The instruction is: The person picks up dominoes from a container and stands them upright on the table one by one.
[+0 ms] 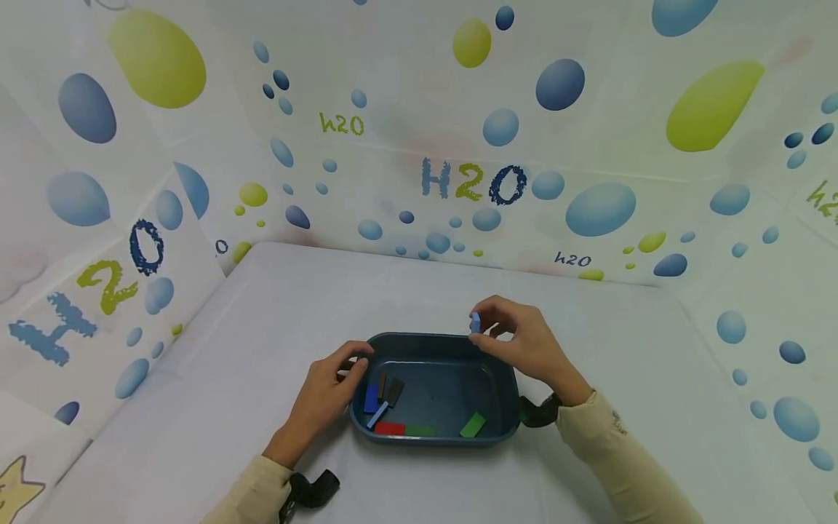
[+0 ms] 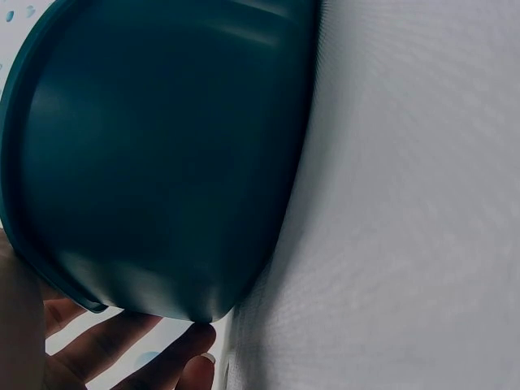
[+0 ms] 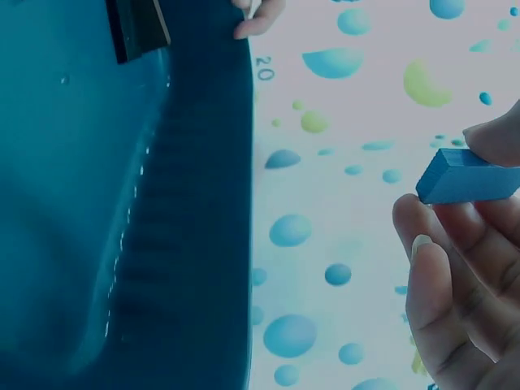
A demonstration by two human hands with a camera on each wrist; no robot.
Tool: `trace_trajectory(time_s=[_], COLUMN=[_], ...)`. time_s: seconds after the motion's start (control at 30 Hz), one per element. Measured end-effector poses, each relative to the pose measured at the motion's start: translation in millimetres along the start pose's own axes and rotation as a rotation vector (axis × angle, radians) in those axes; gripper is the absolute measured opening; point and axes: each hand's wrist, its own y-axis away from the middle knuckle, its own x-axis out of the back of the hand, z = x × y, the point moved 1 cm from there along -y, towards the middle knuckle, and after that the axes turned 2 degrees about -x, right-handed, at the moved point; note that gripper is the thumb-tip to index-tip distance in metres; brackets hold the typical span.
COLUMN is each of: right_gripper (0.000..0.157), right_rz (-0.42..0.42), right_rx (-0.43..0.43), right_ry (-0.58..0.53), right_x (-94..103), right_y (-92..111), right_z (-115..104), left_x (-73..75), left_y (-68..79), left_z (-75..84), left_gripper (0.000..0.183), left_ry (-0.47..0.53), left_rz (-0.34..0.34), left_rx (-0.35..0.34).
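Clock centred on tray, head view. Tray (image 1: 439, 393): dark slate blue, plain; reads teal in wrist views. Raised block (image 1: 475, 322), 1 o'clock: light blue. Green block (image 1: 473, 424), 4: bright. Dark-green block (image 1: 420, 431), near 7. Red block (image 1: 389, 429), near 8. Pale-blue block (image 1: 377, 415), 8. Near 9: royal-blue block (image 1: 371, 399), brown block (image 1: 382, 386), blackish block (image 1: 395, 391). Tablecloth (image 1: 294, 306): plain white. Sleeves (image 1: 622, 451), 4 and 8: beige; wrist gear (image 1: 314, 489) black. Backdrop (image 1: 406, 58), 12: white, scattered blue, navy and lime droplets (image 1: 500, 127); H2O lettering (image 1: 445, 178) light blue, lime, navy. Star (image 1: 16, 487), past 8: yellow, dark outline.
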Motion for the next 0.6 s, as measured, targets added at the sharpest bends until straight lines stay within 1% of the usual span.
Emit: trace_trajectory(time_s=[0.1, 0.27, 0.5, 0.6], right_gripper=[0.024, 0.024, 0.025, 0.025], right_rz=[0.018, 0.065, 0.127, 0.152], right_rx=[-0.027, -0.065, -0.059, -0.076], right_ry=[0.004, 0.041, 0.083, 0.092], right_x=[5.6, 15.9, 31.4, 37.3], right_y=[3, 9, 17, 21], right_z=[3, 8, 16, 19], left_x=[0.0, 0.2, -0.1, 0.1], left_y=[0.3, 0.3, 0.0, -0.1], left_z=[-0.5, -0.5, -0.8, -0.7], left_gripper=[0.019, 0.019, 0.019, 0.019], left_ry=[0.001, 0.007, 0.013, 0.015], left_rz=[0.001, 0.001, -0.002, -0.003], left_rx=[0.004, 0.011, 0.012, 0.012])
